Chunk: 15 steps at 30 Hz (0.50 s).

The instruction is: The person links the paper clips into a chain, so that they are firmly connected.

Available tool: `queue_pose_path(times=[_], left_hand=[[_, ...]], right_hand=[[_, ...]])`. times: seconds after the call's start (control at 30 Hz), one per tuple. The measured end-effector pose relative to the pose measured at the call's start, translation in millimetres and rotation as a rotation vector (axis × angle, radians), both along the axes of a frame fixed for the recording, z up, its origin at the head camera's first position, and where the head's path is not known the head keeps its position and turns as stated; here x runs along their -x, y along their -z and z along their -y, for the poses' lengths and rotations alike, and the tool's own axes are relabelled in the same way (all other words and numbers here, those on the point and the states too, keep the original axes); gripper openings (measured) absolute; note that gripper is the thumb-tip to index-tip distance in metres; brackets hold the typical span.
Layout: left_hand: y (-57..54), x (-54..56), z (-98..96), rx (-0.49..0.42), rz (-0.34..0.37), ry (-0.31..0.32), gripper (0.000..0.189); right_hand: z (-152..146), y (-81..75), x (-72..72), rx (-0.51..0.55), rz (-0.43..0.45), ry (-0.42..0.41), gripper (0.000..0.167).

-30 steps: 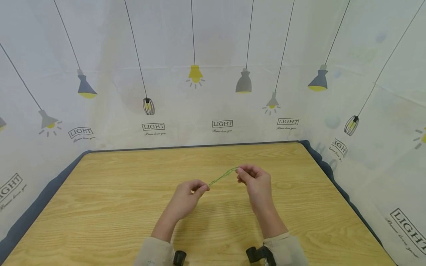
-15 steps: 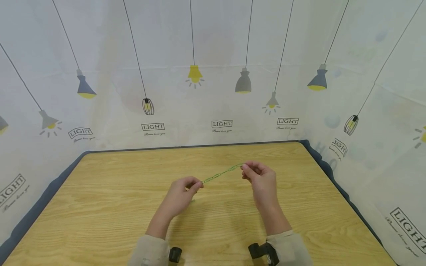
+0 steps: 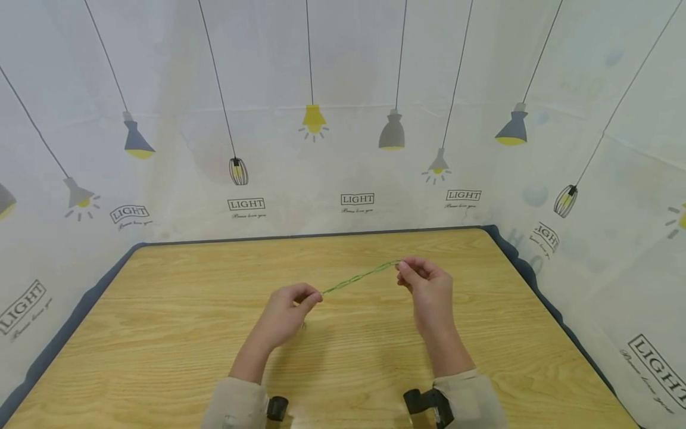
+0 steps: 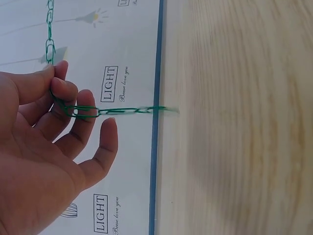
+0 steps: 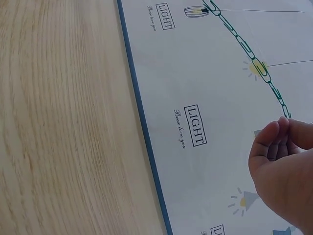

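Note:
A chain of green paper clips (image 3: 356, 278) is stretched in the air between both hands, rising toward the right. My left hand (image 3: 286, 313) pinches it between thumb and index finger. In the left wrist view, a loose tail of linked paper clips (image 4: 122, 111) hangs from that pinch, passing the other, half-bent fingers. My right hand (image 3: 431, 295) pinches the chain's right end between thumb and fingertips. Several joined clips (image 5: 254, 58) run taut up from the right fingertips in the right wrist view.
Below the hands lies a wood-grain table (image 3: 187, 310) with a dark blue border (image 3: 300, 236). A white cloth (image 3: 343, 53) printed with lamps and "LIGHT" labels surrounds its back and sides. Black wrist mounts (image 3: 277, 408) sit at the beige sleeves (image 3: 236, 405).
Both hands have moved apart, the left one to the left and the right one to the right and slightly up. A longer stretch of the paper clip chain now shows between them.

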<state>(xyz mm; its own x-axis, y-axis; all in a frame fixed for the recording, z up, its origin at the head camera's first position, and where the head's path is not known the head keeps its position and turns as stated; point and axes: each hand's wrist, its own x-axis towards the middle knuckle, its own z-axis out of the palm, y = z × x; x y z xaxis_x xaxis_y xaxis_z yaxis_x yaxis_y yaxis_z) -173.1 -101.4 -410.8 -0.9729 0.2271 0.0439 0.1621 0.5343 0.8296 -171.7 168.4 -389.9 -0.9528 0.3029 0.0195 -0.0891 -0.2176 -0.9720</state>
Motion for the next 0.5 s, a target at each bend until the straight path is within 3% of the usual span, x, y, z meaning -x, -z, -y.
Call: queue_pose_path(times=[0.5], left_hand=[[0.8, 1.6, 18.3, 0.014, -0.005, -0.012, 0.02]], right_hand=[[-11, -1.5, 1.0, 0.037, 0.005, 0.033, 0.012]])
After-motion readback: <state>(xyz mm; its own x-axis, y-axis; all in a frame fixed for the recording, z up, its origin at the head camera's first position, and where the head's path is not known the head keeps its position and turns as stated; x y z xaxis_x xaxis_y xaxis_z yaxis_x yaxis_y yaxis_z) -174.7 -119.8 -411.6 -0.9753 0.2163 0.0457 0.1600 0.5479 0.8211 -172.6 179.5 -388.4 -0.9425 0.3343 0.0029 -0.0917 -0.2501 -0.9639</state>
